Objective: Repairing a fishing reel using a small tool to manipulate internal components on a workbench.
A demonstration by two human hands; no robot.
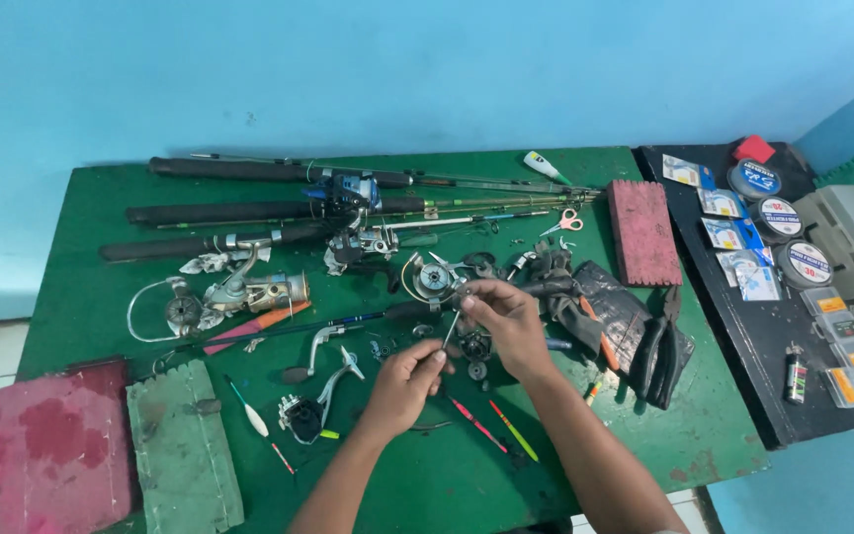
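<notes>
Between your two hands you hold a thin metal rod (452,328), a slim shaft-like reel part, slanting up over the middle of the green table (101,237). Your right hand (506,321) pinches its upper end between thumb and fingertips; your left hand (409,381) is closed on the lower end, fingers curled around something small that cannot be made out. The rod looks light and stiff, smooth enough to slip, and narrow enough to bend or roll away if dropped, so a fingertip pinch near each end, as you have it, suits it better than a full grasp.

Just beneath your hands lie small dark gears and round reel parts (474,348), close together on the cloth. Just beside your right hand sits an open spinning reel body (434,278), with dark gloves and a black pouch (625,321) to the right. Near your left hand lie a loose reel handle (328,341), a second stripped reel piece (300,415) and slim red and yellow floats (494,427). Farther left rests a silver spinning reel (249,292); several fishing rods (279,208) lie along the back. A pink foam block (642,232) stands right of them, and spools of line (775,218) sit on a black side board, well apart.
</notes>
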